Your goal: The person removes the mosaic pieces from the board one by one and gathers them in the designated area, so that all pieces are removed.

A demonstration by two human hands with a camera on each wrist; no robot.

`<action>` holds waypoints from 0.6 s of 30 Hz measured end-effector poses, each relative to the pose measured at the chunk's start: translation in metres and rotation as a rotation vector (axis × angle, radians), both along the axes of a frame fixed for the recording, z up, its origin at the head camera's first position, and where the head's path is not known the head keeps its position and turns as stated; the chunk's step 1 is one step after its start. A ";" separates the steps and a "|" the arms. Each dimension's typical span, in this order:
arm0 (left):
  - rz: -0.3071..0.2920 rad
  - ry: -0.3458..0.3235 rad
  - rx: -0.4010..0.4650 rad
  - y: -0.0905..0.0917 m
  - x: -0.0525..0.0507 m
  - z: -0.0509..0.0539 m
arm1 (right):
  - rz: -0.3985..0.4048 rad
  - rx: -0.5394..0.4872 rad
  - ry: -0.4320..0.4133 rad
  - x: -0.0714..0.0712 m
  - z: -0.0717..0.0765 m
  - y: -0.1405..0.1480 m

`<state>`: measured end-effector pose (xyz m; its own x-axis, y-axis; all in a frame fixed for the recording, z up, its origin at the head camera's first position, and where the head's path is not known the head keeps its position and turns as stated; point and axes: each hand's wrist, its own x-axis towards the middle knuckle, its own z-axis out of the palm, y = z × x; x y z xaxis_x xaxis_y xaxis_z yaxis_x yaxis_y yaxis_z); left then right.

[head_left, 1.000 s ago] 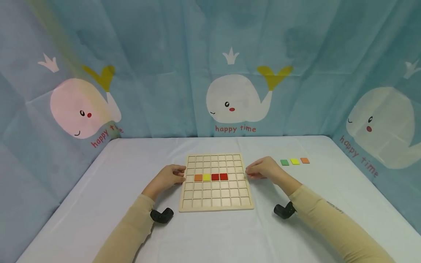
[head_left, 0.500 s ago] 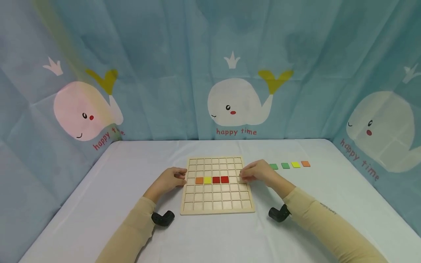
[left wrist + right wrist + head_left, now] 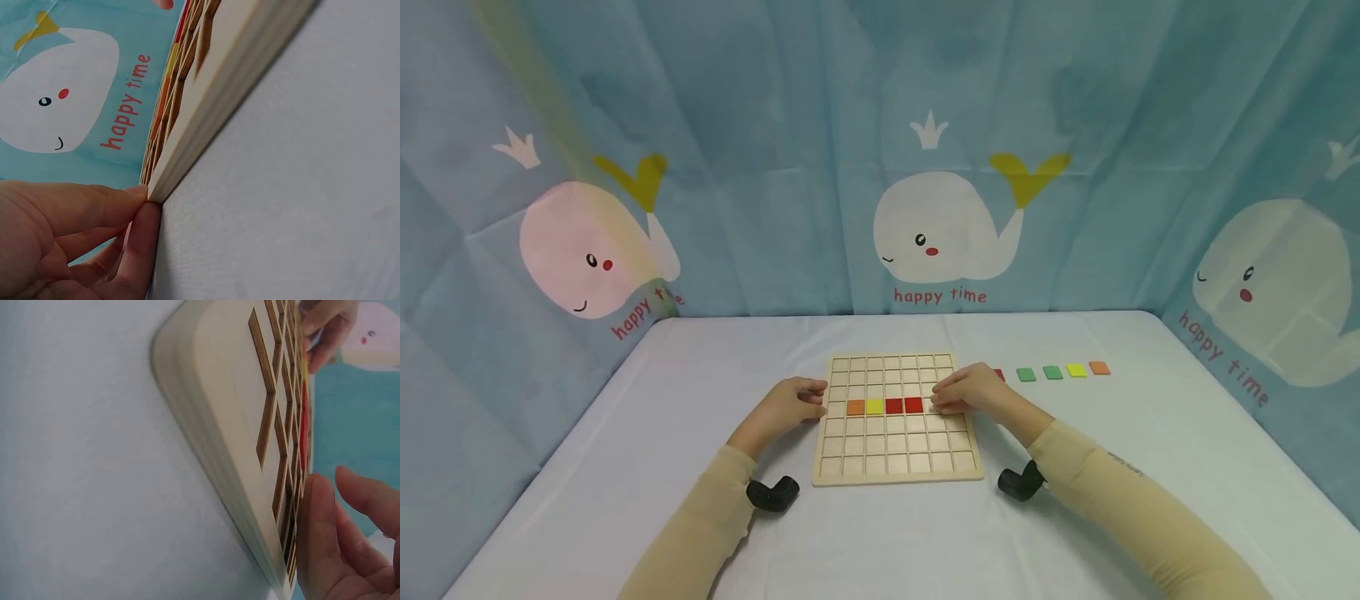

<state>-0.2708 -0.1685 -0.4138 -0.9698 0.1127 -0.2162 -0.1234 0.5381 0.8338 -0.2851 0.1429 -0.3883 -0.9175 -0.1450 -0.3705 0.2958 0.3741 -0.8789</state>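
A square wooden grid board (image 3: 897,477) lies flat on the white table. Along one of its rows sit an orange tile (image 3: 856,407), a yellow tile (image 3: 875,407) and two red tiles (image 3: 904,406). At the board's left edge, my left hand (image 3: 778,414) touches the side with thumb and fingertips. My right hand (image 3: 977,389) is over the board's right part, just right of the red tiles. In the right wrist view its thumb and finger (image 3: 322,519) stand apart, with no tile visible between them. The cells beneath these fingertips are hidden.
Right of the board, loose tiles lie in a row: a red tile (image 3: 998,374) partly behind my right hand, two green tiles (image 3: 1026,375), a yellow tile (image 3: 1077,370) and an orange tile (image 3: 1100,367). A blue whale-print curtain (image 3: 760,233) hangs behind the table.
My right hand has moved left, from beside the board's right edge to over its cells. Loose red and green tiles behind it have come into sight. The left hand stays at the edge.
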 end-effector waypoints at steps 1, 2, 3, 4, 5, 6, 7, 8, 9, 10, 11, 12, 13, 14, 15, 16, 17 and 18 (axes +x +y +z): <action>0.004 -0.005 0.003 0.000 0.000 0.000 | 0.006 -0.001 0.000 0.000 -0.001 -0.001; 0.000 -0.005 0.001 0.000 0.000 0.000 | 0.008 0.001 0.000 0.000 -0.001 -0.003; 0.000 -0.005 -0.001 0.000 0.000 0.000 | 0.012 0.001 0.001 0.001 -0.001 -0.004; 0.000 -0.005 0.002 0.000 0.000 0.000 | 0.010 0.005 0.000 0.000 -0.002 -0.005; -0.001 -0.004 0.005 0.001 0.000 0.000 | 0.011 0.010 0.002 0.001 -0.002 -0.006; -0.007 0.002 0.005 0.001 -0.001 0.000 | 0.010 0.018 0.002 0.001 -0.002 -0.006; -0.012 0.006 0.004 0.001 -0.001 -0.001 | 0.008 0.025 0.003 0.000 -0.002 -0.007; -0.013 0.008 0.002 0.002 -0.001 0.000 | 0.006 0.029 0.004 0.000 -0.002 -0.007; -0.006 0.007 0.005 0.002 -0.001 0.000 | 0.009 0.037 0.005 0.000 -0.002 -0.008; -0.003 0.006 0.006 0.002 -0.002 0.000 | 0.008 0.041 0.001 -0.001 -0.002 -0.008; -0.001 0.006 0.004 0.002 -0.002 0.000 | 0.010 0.045 -0.001 -0.001 -0.002 -0.009; 0.002 0.006 -0.001 0.002 -0.002 0.000 | 0.008 0.045 -0.005 -0.002 -0.002 -0.010; 0.008 0.004 0.000 0.001 -0.002 0.000 | 0.008 0.044 -0.008 -0.002 -0.002 -0.011; 0.012 0.003 -0.001 0.001 -0.002 0.000 | 0.007 0.042 -0.010 -0.003 -0.002 -0.011; 0.014 0.004 -0.001 0.001 -0.002 -0.001 | 0.006 0.038 -0.014 -0.003 -0.003 -0.012; 0.012 0.004 0.002 0.000 -0.002 0.000 | 0.003 0.026 -0.018 -0.003 -0.003 -0.013; 0.009 0.005 0.002 0.000 -0.001 0.000 | 0.006 0.024 -0.017 -0.003 -0.003 -0.014; 0.005 0.003 0.001 -0.001 -0.001 -0.001 | 0.004 0.024 -0.020 -0.003 -0.004 -0.014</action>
